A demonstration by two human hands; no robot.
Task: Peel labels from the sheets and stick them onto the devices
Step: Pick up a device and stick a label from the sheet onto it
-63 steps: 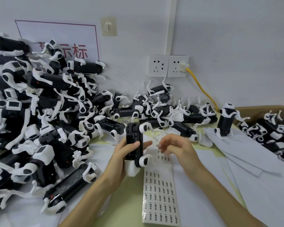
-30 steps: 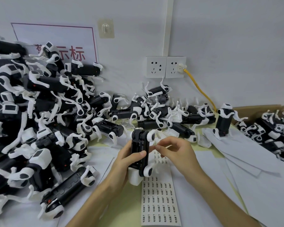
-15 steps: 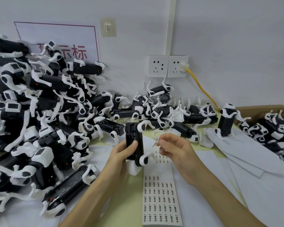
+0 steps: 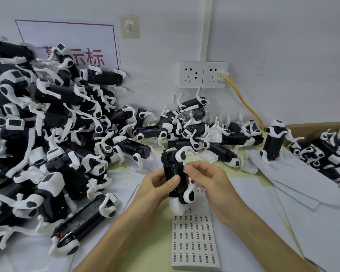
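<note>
My left hand [image 4: 157, 186] grips a black and white dog-shaped device [image 4: 175, 173], held upright above the table with its white head pointing down. Thumb and forefinger of my right hand [image 4: 206, 177] pinch a small white label [image 4: 185, 167] right at the device's black side. A label sheet [image 4: 194, 238] with rows of small printed stickers lies flat on the table below both hands.
A tall heap of the same devices [image 4: 47, 134] fills the left side and runs along the wall. One device [image 4: 273, 142] stands upright at right beside a cardboard box [image 4: 314, 128] holding more. Used white backing sheets [image 4: 302, 183] lie at right. A yellow cable [image 4: 243, 103] hangs from the wall socket.
My right hand has carried the peeled label from above the sheet up to the device's side. My left hand has turned the device slightly toward it.
</note>
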